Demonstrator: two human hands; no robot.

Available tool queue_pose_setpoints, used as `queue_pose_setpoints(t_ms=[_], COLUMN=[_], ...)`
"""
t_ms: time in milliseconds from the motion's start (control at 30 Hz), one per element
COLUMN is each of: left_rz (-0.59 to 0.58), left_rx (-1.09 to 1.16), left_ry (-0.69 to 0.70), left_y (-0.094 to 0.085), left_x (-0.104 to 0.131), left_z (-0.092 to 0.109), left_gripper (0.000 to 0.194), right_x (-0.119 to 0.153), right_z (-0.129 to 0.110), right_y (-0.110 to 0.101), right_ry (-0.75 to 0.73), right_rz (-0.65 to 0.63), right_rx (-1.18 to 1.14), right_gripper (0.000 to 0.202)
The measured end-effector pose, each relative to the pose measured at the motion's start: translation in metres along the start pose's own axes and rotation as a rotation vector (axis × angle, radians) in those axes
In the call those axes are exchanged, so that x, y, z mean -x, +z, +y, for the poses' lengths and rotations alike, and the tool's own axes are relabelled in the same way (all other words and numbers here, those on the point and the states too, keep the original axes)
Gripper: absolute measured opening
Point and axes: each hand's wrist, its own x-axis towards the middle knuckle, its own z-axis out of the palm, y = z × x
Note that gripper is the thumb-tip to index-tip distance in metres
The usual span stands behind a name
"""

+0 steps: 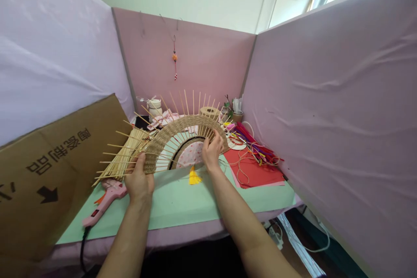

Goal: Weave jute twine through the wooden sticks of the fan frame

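A half-round woven fan (177, 129) stands tilted above the table, thin sticks radiating past its braided straw-coloured band. My left hand (140, 180) is closed on the fan's lower left end, thumb in front and fingers behind. At the right part of the band, my right hand (212, 150) grips the fan, its fingertips against the weave and sticks. Pink patterned fabric (190, 155) with a dark rim shows in the fan's inner half-circle. Below it lies a yellow tassel (194, 177). The fan's back and some of my fingers are hidden.
A pink glue gun (109, 197) lies left on the green mat (182, 210), near a bundle of sticks (125, 156). Cardboard (65, 173) leans at the left. Red sheets (260, 176) and coloured strips (249, 139) lie right; a tape roll (209, 110) sits behind.
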Motion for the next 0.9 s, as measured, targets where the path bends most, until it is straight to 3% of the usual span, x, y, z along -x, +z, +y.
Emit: queue_pose_setpoints(t_ms=[500, 667, 767, 900], left_rz=[0.013, 0.006, 0.018, 0.039], left_rx=[0.004, 0.031, 0.069, 0.088], left_ry=[-0.049, -0.068, -0.112, -0.130], left_y=[-0.001, -0.002, -0.003, -0.004], left_x=[0.002, 0.004, 0.005, 0.006], left_z=[0.000, 0.000, 0.001, 0.001], left_gripper=[0.021, 0.024, 0.026, 0.027], right_x=[0.003, 0.009, 0.019, 0.040], right_z=[-0.008, -0.011, -0.025, -0.062], right_y=[-0.006, -0.008, -0.010, -0.013], right_ry=[-0.140, -0.290, -0.390, -0.530], right_rz=[-0.046, 0.005, -0.033, -0.210], right_rx=[-0.064, -0.155, -0.223, -0.265], right_gripper=[0.046, 0.039, 0.029, 0.017])
